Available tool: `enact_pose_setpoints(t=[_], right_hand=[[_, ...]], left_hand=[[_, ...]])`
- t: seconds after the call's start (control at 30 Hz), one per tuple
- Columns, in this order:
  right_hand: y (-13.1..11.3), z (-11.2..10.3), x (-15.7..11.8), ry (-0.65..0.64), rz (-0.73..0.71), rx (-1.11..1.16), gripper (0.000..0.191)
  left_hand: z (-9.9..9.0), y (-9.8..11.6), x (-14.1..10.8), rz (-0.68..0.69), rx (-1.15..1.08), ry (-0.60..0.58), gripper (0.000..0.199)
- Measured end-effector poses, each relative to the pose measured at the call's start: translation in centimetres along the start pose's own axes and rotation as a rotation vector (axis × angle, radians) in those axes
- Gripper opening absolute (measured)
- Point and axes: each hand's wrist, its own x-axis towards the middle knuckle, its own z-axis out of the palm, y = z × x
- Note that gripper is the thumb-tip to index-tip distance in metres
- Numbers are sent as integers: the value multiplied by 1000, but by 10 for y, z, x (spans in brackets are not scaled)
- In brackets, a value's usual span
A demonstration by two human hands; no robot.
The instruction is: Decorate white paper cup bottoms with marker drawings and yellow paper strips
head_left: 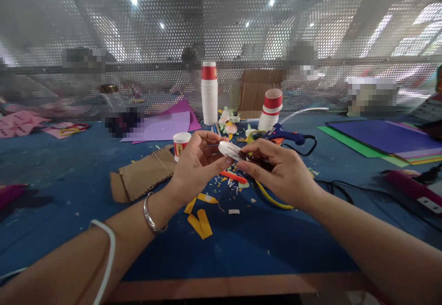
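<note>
In front of me, above the table, both hands hold a small white rounded paper piece, like the cut-off bottom of a paper cup. My left hand grips its left edge between thumb and fingers. Thumb and forefinger of my right hand close on its right side. Something dark shows under the right fingers; its kind I cannot make out. Below lie an orange-red pen-like stick, yellow paper strips and small scraps. A red-and-white paper cup stands just behind my left hand.
Behind stand a tall paper cup stack and a shorter stack. A blue glue gun with a black cord lies beyond my right hand. Corrugated cardboard lies left, coloured sheets and a power strip right. Perforated metal screens the back.
</note>
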Motion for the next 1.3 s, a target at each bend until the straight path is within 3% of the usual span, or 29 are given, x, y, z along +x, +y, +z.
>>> enact_pose_setpoints(t=[0.73, 1.03, 1.17, 1.3], right_hand=[[-3, -2, 0, -15, 5, 36, 23], [-5, -3, 0, -14, -27, -18, 19], [-3, -5, 1, 49, -29, -14, 22], [3, -7, 5, 149, -22, -31, 23]], left_hand=[[3, -1, -1, -37, -3, 0, 43], [6, 0, -3, 33, 34, -28, 40], [1, -2, 0, 46, 103, -11, 41], [-7, -4, 1, -83, 302, -125, 34]])
